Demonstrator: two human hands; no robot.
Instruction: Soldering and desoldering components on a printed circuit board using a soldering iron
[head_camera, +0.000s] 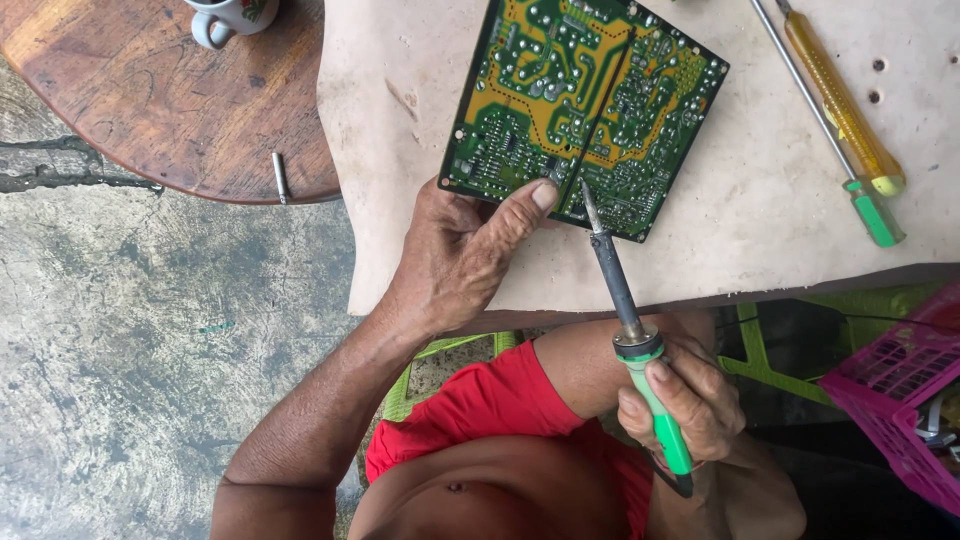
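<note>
A green and yellow circuit board (580, 105) lies solder side up on a pale worktop (760, 220). My left hand (455, 255) grips its near edge, thumb pressed onto the board. My right hand (685, 400) holds a soldering iron (630, 330) by its green handle. The iron's metal tip points up at the board's near edge, just right of my thumb.
Two screwdrivers, one yellow-handled (845, 110) and one green-handled (875, 210), lie on the worktop at the right. A round wooden table (170, 100) at upper left carries a cup (228, 15) and a small metal piece (281, 177). A pink plastic basket (900, 390) sits at lower right, concrete floor (150, 350) at left.
</note>
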